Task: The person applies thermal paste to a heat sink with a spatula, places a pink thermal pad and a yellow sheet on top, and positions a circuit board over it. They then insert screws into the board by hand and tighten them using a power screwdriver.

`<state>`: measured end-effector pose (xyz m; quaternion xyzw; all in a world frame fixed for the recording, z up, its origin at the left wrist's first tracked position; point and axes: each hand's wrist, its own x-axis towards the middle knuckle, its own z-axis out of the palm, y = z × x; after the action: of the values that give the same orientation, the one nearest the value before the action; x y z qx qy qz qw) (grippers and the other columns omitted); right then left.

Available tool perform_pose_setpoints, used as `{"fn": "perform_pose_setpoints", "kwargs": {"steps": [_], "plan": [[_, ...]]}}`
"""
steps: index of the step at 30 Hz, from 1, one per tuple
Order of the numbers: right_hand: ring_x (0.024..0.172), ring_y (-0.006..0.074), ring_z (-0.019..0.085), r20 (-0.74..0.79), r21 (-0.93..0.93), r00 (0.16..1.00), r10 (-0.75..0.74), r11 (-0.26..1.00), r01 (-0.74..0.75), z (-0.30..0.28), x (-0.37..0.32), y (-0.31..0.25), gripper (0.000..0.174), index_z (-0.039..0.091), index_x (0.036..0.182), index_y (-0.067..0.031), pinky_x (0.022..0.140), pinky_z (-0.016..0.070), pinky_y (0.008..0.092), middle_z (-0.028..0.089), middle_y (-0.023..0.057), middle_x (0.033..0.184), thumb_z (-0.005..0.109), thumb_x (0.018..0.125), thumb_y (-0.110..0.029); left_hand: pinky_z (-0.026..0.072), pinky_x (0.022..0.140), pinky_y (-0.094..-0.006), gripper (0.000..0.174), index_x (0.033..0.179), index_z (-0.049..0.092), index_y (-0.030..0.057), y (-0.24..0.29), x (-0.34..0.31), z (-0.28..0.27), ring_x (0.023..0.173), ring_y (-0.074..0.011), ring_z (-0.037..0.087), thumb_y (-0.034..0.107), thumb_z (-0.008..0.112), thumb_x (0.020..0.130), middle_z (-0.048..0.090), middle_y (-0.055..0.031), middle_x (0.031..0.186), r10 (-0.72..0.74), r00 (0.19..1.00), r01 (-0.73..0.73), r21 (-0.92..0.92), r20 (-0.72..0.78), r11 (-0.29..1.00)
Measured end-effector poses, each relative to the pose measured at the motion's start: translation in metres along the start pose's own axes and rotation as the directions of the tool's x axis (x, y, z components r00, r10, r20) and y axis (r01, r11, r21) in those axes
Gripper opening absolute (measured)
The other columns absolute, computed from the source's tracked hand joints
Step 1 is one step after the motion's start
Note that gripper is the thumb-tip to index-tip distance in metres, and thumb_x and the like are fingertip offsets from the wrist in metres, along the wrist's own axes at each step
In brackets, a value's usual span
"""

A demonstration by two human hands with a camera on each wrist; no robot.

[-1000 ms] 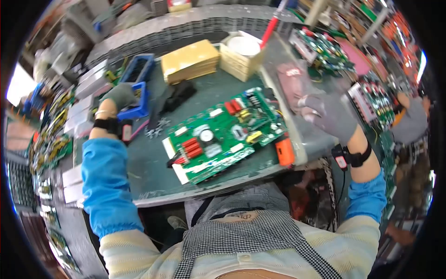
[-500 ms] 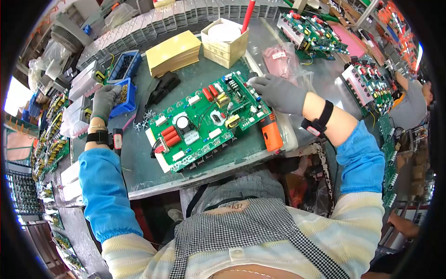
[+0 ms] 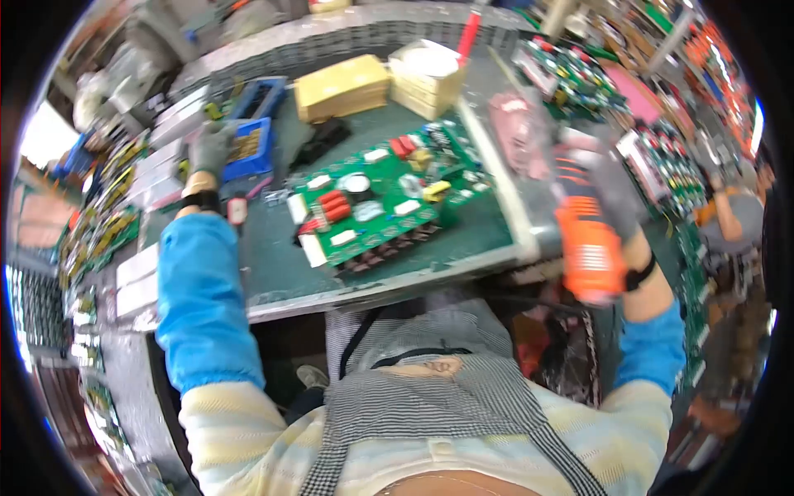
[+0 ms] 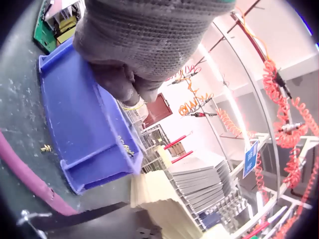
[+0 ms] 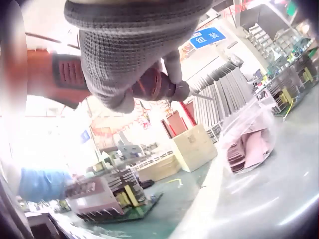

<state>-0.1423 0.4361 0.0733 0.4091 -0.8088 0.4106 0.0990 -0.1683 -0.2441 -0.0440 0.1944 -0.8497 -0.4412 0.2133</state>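
Observation:
My gloved right hand [image 3: 608, 186] grips an orange electric screwdriver [image 3: 589, 240], lifted at the table's right side. In the right wrist view its dark nose and thin bit [image 5: 202, 96] point away past the fingertips. My gloved left hand [image 3: 213, 147] is at the left edge of a blue bin [image 3: 266, 149] of small brass-coloured screws [image 3: 246, 145]. The left wrist view has its fingers [image 4: 117, 82] curled with tips together above the bin's rim; I cannot tell whether something is between them. A green circuit board [image 3: 385, 186] with red and white components lies between the hands.
Behind the board are a yellow stack [image 3: 341, 87] and a cream box [image 3: 426, 83]. A second blue bin [image 3: 263, 93] stands behind the first. A pink packet in clear plastic [image 3: 517, 132] lies right of the board, with more board assemblies [image 3: 662, 169] beyond. Silver metal pieces [image 3: 275, 197] lie left.
My right hand came down to the orange screwdriver beside the board, took hold of it and carried it right. The left hand stays by the blue bin.

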Motion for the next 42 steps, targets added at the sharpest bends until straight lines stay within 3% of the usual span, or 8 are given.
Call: {"fn": "perform_pose_setpoints", "kwargs": {"steps": [4, 7, 11, 19, 23, 26, 33, 42], "plan": [[0.126, 0.0350, 0.056, -0.301, -0.340, 0.918, -0.257, 0.929, 0.148, -0.023, 0.011, -0.020, 0.032, 0.054, 0.111, -0.0052, 0.106, 0.0449, 0.0485, 0.054, 0.0165, 0.134, 0.069, 0.084, -0.013, 0.0500, 0.052, -0.0206, 0.008, 0.097, 0.064, 0.0102, 0.053, -0.045, -0.001, 0.063, -0.0068, 0.057, 0.017, 0.064, 0.100, 0.060, 0.0020, 0.077, -0.189, 0.981, 0.165, -0.725, 0.049, 0.669], [0.116, 0.0287, 0.061, -0.620, 0.344, 0.785, -0.009, 0.895, 0.283, 0.022, 0.051, -0.081, 0.026, 0.060, 0.110, -0.0012, 0.100, 0.0473, 0.0420, 0.056, 0.0173, 0.132, 0.061, 0.085, -0.006, 0.0550, 0.059, -0.0234, 0.016, 0.110, 0.062, 0.0055, 0.066, -0.068, -0.006, 0.075, -0.0135, 0.062, 0.019, 0.060, 0.103, 0.064, -0.0035, 0.093, -0.167, 0.948, 0.299, -0.939, 0.272, 0.171], [0.088, 0.0161, 0.063, -0.408, 0.365, 0.908, 0.095, 0.928, 0.066, 0.034, 0.067, -0.095, 0.029, 0.062, 0.112, 0.0006, 0.079, 0.0506, 0.0308, 0.063, 0.0117, 0.114, 0.064, 0.083, -0.004, 0.0581, 0.070, -0.0285, 0.023, 0.123, 0.063, 0.0053, 0.075, -0.125, -0.013, 0.088, -0.0184, 0.065, 0.014, 0.057, 0.103, 0.066, -0.0063, 0.105, -0.023, 0.913, 0.400, -0.904, 0.407, -0.152], [0.098, 0.0154, 0.062, -0.091, 0.335, 0.995, 0.041, 0.942, -0.009, 0.071, 0.078, -0.135, 0.073, 0.044, 0.142, -0.0004, 0.095, 0.0522, 0.0348, 0.059, 0.0040, 0.108, 0.076, 0.079, -0.016, 0.0583, 0.067, -0.0269, 0.022, 0.123, 0.061, 0.0030, 0.072, -0.145, -0.020, 0.084, -0.0172, 0.064, 0.009, 0.054, 0.104, 0.064, -0.0076, 0.105, -0.215, 0.898, 0.361, -0.922, 0.385, -0.141], [0.098, 0.0162, 0.063, -0.345, -0.363, 0.884, -0.316, 0.913, 0.185, 0.072, 0.080, -0.068, 0.061, 0.046, 0.140, -0.0043, 0.093, 0.0521, 0.0355, 0.063, 0.0053, 0.112, 0.073, 0.086, -0.016, 0.0597, 0.061, -0.0248, 0.022, 0.119, 0.060, 0.0023, 0.059, -0.086, -0.012, 0.080, -0.0161, 0.067, 0.018, 0.054, 0.105, 0.065, -0.0053, 0.097, -0.243, 0.915, 0.357, -0.926, 0.322, 0.119], [0.108, 0.0188, 0.064, -0.307, 0.548, 0.951, 0.024, 0.822, 0.156, 0.037, 0.066, -0.090, 0.051, 0.050, 0.137, -0.0031, 0.101, 0.0493, 0.0415, 0.064, 0.0097, 0.122, 0.068, 0.092, -0.016, 0.0588, 0.060, -0.0241, 0.017, 0.112, 0.060, 0.0029, 0.060, -0.064, 0.000, 0.079, -0.0149, 0.067, 0.018, 0.056, 0.104, 0.065, -0.0050, 0.096, -0.344, 0.864, 0.395, -0.918, 0.367, 0.012], [0.089, 0.0155, 0.063, -0.577, -0.050, 0.814, -0.072, 0.997, 0.053, 0.017, 0.071, -0.127, 0.033, 0.066, 0.112, 0.0004, 0.079, 0.0520, 0.0317, 0.066, 0.0049, 0.098, 0.075, 0.083, -0.013, 0.0522, 0.061, -0.0183, 0.016, 0.107, 0.057, 0.0058, 0.083, -0.156, 0.013, 0.073, -0.0080, 0.055, 0.021, 0.059, 0.103, 0.054, 0.0001, 0.088, 0.201, 0.891, 0.445, -0.870, 0.407, -0.214], [0.111, 0.0242, 0.047, -0.288, 0.735, 0.946, -0.151, 0.598, 0.319, 0.068, 0.072, -0.160, 0.066, 0.043, 0.139, 0.0022, 0.111, 0.0341, 0.0462, 0.047, 0.0073, 0.111, 0.068, 0.084, -0.025, 0.0556, 0.067, -0.0210, 0.026, 0.125, 0.058, 0.0049, 0.116, -0.281, -0.010, 0.088, -0.0128, 0.060, 0.019, 0.059, 0.103, 0.058, -0.0041, 0.108, 0.083, 0.871, 0.482, -0.808, 0.485, -0.339]]}}
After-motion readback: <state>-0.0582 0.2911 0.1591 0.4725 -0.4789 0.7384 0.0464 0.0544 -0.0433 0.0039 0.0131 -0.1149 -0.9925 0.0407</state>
